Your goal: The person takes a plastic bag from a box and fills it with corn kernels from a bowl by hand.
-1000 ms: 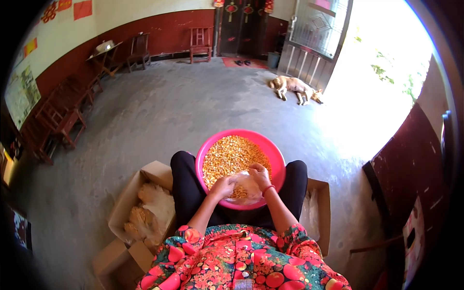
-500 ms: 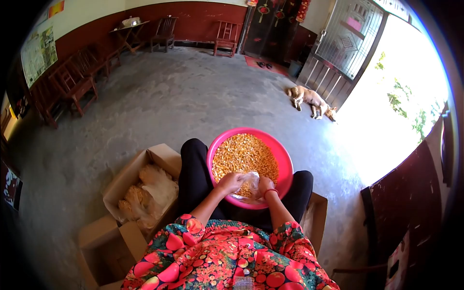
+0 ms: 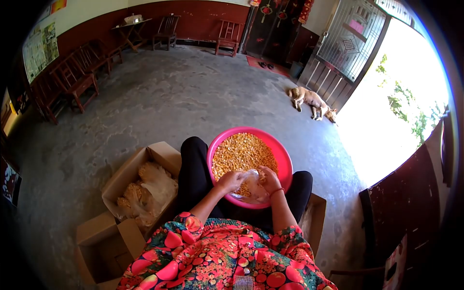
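A pink basin (image 3: 285,166) of yellow corn kernels (image 3: 244,152) rests on my lap between my knees. Over its near side, my left hand (image 3: 232,182) pinches the edge of a clear plastic bag (image 3: 249,176). The bag hangs down above the kernels, partly see-through, so how much is in it is hard to tell. My right hand (image 3: 269,181), a red band at its wrist, is curled at the bag's right side. Some corn kernels show at its fingers; the palm is hidden.
Left of my leg, a cardboard box (image 3: 116,186) holds filled plastic bags (image 3: 157,186); another open box (image 3: 99,229) stands nearer. A further box (image 3: 316,220) is by my right leg. A dog (image 3: 311,100) lies near the open door (image 3: 350,41). Wooden chairs (image 3: 75,84) line the wall.
My right hand has turned and its fingers have shifted slightly up, with kernels now showing at them. My left hand stays on the bag in about the same place.
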Demonstrator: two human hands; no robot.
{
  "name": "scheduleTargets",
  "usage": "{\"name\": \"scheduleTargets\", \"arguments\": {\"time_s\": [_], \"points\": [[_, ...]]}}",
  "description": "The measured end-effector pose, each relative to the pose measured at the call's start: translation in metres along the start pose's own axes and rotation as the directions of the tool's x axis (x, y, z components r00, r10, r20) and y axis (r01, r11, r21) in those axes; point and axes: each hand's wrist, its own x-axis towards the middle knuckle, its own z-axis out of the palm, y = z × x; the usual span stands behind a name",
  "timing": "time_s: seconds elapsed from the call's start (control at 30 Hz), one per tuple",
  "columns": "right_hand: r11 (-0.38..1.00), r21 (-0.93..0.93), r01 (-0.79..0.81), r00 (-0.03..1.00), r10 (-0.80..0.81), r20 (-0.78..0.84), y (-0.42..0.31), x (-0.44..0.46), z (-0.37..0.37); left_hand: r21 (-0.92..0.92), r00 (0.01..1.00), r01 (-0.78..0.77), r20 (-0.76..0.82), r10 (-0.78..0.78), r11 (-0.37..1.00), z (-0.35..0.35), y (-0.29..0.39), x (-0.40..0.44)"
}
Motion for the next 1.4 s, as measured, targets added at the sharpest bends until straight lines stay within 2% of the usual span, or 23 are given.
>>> {"name": "scheduleTargets", "arguments": {"time_s": [0.07,0.1,0.13,0.2,0.23,0.3,0.33,0.37,0.4,0.47,0.53,0.6,0.67,0.7,0.83,0.97,1.03,1.07,1.13,1.17,1.27,1.37,1.4], "points": [[0.889,0.455,-0.052,0.998,0.060,-0.003,-0.009,-0.002,0.003,0.013,1.000,0.014,0.027,-0.015,1.000,0.000,-0.002,0.001],[0.865,0.501,-0.022,0.983,0.110,-0.147,-0.016,-0.009,0.016,0.012,1.000,0.015,0.025,-0.015,1.000,0.000,-0.003,0.001],[0.866,0.500,-0.023,0.983,0.111,-0.147,-0.015,-0.008,0.011,-0.001,1.000,0.011,0.028,-0.011,1.000,0.001,-0.005,0.001],[0.784,0.617,-0.058,0.993,0.107,-0.044,-0.012,-0.008,0.001,-0.016,0.999,0.010,0.031,-0.009,1.000,0.001,-0.004,0.001],[0.785,0.617,-0.059,0.993,0.109,-0.044,-0.010,-0.005,-0.001,-0.026,0.998,0.042,0.046,-0.040,0.999,0.000,-0.004,0.001],[0.745,0.666,0.023,1.000,-0.017,-0.015,-0.017,-0.009,0.011,-0.036,0.995,0.077,0.063,-0.074,0.996,-0.005,0.004,0.000],[0.745,0.667,0.022,1.000,-0.013,-0.019,-0.020,-0.012,0.018,-0.011,0.990,0.119,0.080,-0.117,0.993,-0.008,0.010,-0.001],[0.726,0.688,-0.001,0.998,-0.047,0.051,-0.027,-0.014,0.028,0.015,0.983,0.158,0.095,-0.158,0.987,-0.010,0.014,-0.001],[0.707,0.707,-0.025,0.990,-0.082,0.118,-0.032,-0.018,0.039,0.012,0.982,0.158,0.100,-0.159,0.987,-0.008,0.012,-0.001],[0.719,0.694,-0.019,0.990,-0.083,0.113,-0.037,-0.029,0.061,0.122,0.987,0.126,0.084,-0.137,0.984,-0.007,0.005,0.001],[0.791,0.612,-0.001,0.998,-0.041,0.054,-0.036,-0.031,0.075,0.117,0.987,0.129,0.082,-0.139,0.985,-0.005,-0.003,0.002],[0.816,0.577,0.002,0.996,-0.053,0.071,-0.026,-0.029,0.080,0.057,0.999,0.038,0.007,-0.038,0.998,-0.004,-0.004,0.002],[0.890,0.445,0.104,0.994,-0.108,-0.015,-0.017,-0.027,0.085,0.054,0.996,0.083,0.006,-0.084,0.995,-0.010,0.011,-0.001],[0.940,0.279,0.196,0.978,-0.206,0.007,-0.013,-0.026,0.081,0.051,0.992,0.127,0.004,-0.128,0.991,-0.014,0.020,-0.002],[0.945,0.165,0.284,0.959,-0.280,-0.046,-0.005,-0.027,0.081,0.186,0.967,0.226,0.072,-0.243,0.956,-0.017,0.019,0.000],[0.945,0.033,0.324,0.944,-0.321,-0.076,-0.003,-0.035,0.080,0.141,0.983,0.171,0.037,-0.178,0.975,-0.009,0.008,0.001],[0.896,-0.232,0.379,0.914,-0.402,-0.056,-0.003,-0.033,0.074,0.090,0.996,0.088,0.000,-0.088,0.992,-0.009,0.008,-0.001],[0.896,-0.231,0.379,0.914,-0.401,-0.057,-0.007,-0.036,0.074,0.091,0.996,0.088,0.001,-0.089,0.992,-0.008,0.007,-0.001],[0.976,-0.011,0.216,0.965,-0.215,-0.151,-0.019,-0.044,0.073,0.061,0.996,0.084,-0.010,-0.084,0.995,-0.006,0.004,-0.001],[0.965,0.017,0.261,0.953,-0.255,-0.165,-0.020,-0.040,0.067,0.061,0.996,0.085,-0.010,-0.085,0.994,-0.008,0.007,-0.001],[0.948,-0.060,0.314,0.905,-0.318,-0.282,-0.027,-0.028,0.045,0.103,0.987,0.148,0.050,-0.153,0.984,-0.014,0.017,-0.001],[0.879,-0.393,0.270,0.863,-0.402,-0.306,-0.017,-0.005,0.007,0.087,0.979,0.178,0.083,-0.185,0.980,-0.013,0.014,0.000],[0.879,-0.391,0.271,0.862,-0.403,-0.307,-0.010,0.000,-0.004,0.077,0.973,0.197,0.105,-0.205,0.977,-0.012,0.012,0.001]]}}
